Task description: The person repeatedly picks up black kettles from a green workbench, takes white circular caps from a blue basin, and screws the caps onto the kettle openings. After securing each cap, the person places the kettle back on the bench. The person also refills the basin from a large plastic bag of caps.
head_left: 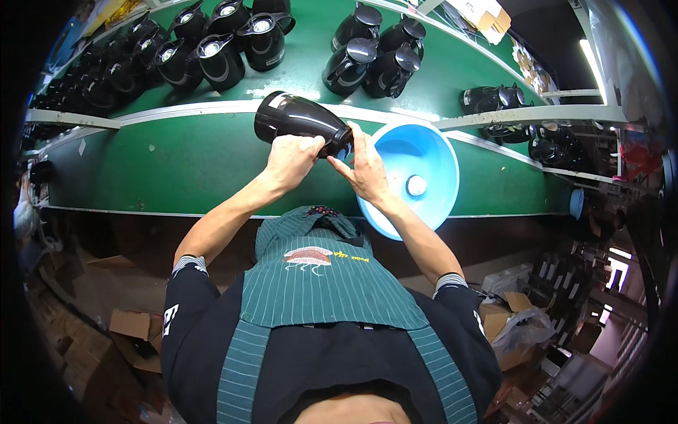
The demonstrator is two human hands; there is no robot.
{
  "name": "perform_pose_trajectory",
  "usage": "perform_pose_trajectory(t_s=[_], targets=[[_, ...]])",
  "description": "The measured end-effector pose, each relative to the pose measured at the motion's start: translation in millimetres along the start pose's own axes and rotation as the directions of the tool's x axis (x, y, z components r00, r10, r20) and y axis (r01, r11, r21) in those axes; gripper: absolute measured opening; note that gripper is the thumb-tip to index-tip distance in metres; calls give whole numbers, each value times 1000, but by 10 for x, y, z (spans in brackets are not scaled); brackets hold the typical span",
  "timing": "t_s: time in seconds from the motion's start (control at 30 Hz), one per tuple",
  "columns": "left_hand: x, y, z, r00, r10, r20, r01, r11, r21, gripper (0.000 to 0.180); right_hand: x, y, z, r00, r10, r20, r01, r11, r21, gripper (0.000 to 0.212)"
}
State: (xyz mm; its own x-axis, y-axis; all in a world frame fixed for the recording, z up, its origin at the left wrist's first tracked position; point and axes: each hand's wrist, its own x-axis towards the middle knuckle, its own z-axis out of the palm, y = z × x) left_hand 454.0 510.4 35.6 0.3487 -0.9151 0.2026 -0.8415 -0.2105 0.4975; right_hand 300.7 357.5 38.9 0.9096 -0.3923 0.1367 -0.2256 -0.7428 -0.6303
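Clasping a black jug [302,117] left of the blue basin [433,169], left hand [292,158] and right hand [367,171] seemingly work its mouth [343,152], needing steadiness next.

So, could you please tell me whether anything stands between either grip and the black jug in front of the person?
Nothing visible does: the left-hand grip and right-hand grip both meet the black jug directly, at or near its narrow end. The light-blue basin stands off to the right, not between them.
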Motion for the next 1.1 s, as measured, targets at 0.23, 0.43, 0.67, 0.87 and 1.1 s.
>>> perform_pose_trajectory(t_s=[0.23, 0.43, 0.67, 0.87, 1.1], targets=[[-171, 167, 272, 994, 89, -67, -66, 955, 290, 7, -74, 109, 416, 699, 592, 400, -611, 205, 765, 67], [-176, -192, 374, 985, 115, -130, -86, 973, 213, 10, 10, 213, 442, 605, 572, 554, -665, -19, 747, 64], [458, -924, 190, 824, -541, -169, 380, 747, -545, 30, -1141, 2129, 184, 745, 544, -387, -633, 759, -150, 74], [1431, -1546, 667, 726, -597, -340, 229, 677, -700, 29, -1486, 2628, 101, 554, 831, 56, -686, 493, -535, 89], [2678, -2025, 996, 645, -597, -478, 109, 690, -716, 44, -1440, 2753, 80, 640, 768, 13, -619, 525, -584, 69]])
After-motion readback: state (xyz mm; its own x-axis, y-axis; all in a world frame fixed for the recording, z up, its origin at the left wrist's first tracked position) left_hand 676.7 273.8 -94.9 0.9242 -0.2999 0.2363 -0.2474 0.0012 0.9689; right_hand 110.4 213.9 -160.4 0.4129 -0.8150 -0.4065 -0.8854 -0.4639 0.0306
